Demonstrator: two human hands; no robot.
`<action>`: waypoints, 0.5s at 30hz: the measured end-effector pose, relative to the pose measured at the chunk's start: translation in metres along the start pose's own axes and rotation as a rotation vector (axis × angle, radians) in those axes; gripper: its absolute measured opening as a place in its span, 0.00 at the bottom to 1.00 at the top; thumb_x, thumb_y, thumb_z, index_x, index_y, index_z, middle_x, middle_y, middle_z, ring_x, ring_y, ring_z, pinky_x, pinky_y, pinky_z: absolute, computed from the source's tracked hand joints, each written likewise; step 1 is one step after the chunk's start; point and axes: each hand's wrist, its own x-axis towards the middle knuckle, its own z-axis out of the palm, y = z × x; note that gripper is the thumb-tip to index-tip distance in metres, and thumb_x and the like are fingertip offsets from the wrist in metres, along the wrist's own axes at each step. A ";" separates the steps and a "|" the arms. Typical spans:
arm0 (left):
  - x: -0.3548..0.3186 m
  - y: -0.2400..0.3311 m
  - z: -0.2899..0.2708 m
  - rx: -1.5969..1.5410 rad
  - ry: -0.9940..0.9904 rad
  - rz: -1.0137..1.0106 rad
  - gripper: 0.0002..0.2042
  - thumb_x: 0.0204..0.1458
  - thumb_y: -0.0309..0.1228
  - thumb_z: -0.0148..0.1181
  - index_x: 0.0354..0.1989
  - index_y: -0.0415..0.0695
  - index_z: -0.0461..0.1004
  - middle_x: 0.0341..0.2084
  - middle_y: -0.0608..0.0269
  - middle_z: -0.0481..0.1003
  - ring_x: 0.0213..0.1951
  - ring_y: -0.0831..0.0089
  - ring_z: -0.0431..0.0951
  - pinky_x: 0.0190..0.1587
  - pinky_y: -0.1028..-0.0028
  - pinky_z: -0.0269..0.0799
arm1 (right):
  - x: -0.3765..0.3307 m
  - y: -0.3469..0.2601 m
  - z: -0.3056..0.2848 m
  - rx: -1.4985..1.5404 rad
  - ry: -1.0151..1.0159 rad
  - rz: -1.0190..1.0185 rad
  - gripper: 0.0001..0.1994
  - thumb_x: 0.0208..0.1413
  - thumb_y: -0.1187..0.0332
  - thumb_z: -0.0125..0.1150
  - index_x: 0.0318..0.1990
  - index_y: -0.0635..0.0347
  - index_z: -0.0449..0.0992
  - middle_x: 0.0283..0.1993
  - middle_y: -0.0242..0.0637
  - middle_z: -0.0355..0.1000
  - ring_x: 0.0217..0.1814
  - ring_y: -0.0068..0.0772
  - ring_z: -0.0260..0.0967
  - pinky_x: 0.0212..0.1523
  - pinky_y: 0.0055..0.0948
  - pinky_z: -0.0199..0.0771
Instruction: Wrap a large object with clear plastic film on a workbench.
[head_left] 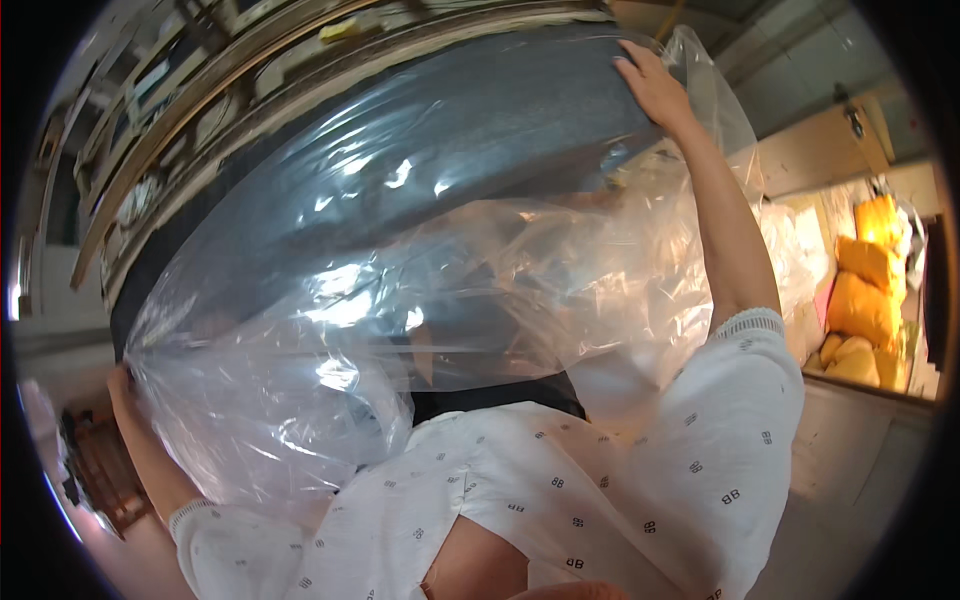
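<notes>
Large dark grey cushion point(420, 150) half-sheathed in clear plastic bag point(400, 320), spanning nearly the whole view.

Right hand point(655, 85) pressed flat on cushion's far upper edge beside bag's open rim; left hand point(125, 385) at lower left corner, gripping gathered plastic, grip partly hidden. Wooden frames point(150, 130) close along left; yellow cushions point(865, 290) stacked well apart at right.

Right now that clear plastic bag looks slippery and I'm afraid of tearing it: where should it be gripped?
Probably at its two far ends, from the outside. The clear plastic bag lies stretched over the long dark grey cushion; the left hand meets its gathered end, the right hand its top edge. The billowy middle gives little to grip.
</notes>
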 end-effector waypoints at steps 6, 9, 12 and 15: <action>-0.089 0.096 0.172 -0.240 0.431 0.469 0.21 0.46 0.51 0.55 0.41 0.49 0.75 0.36 0.62 0.76 0.39 0.72 0.74 0.44 0.74 0.66 | 0.033 0.064 -0.029 0.128 -0.163 0.556 0.28 0.55 0.47 0.39 0.53 0.60 0.65 0.56 0.42 0.62 0.57 0.39 0.60 0.56 0.27 0.56; -0.147 0.145 0.182 -0.210 0.599 0.549 0.20 0.44 0.52 0.56 0.34 0.48 0.78 0.29 0.65 0.77 0.33 0.74 0.75 0.39 0.75 0.67 | 0.029 -0.001 -0.036 -0.801 0.304 -0.022 0.17 0.57 0.55 0.42 0.42 0.58 0.71 0.36 0.41 0.69 0.41 0.38 0.67 0.42 0.33 0.66; -0.128 0.141 0.178 -0.271 0.714 0.569 0.14 0.46 0.42 0.53 0.29 0.43 0.75 0.29 0.48 0.74 0.35 0.55 0.73 0.39 0.66 0.65 | 0.034 -0.109 -0.035 -0.149 0.329 -0.349 0.14 0.57 0.58 0.45 0.36 0.60 0.69 0.28 0.34 0.65 0.31 0.29 0.65 0.32 0.27 0.64; -0.149 0.135 0.161 -0.326 0.759 0.438 0.17 0.43 0.48 0.55 0.29 0.46 0.78 0.30 0.52 0.75 0.37 0.59 0.74 0.40 0.68 0.66 | -0.051 -0.262 -0.024 0.804 -0.637 -0.118 0.12 0.57 0.61 0.47 0.29 0.60 0.69 0.22 0.28 0.61 0.24 0.18 0.58 0.26 0.19 0.60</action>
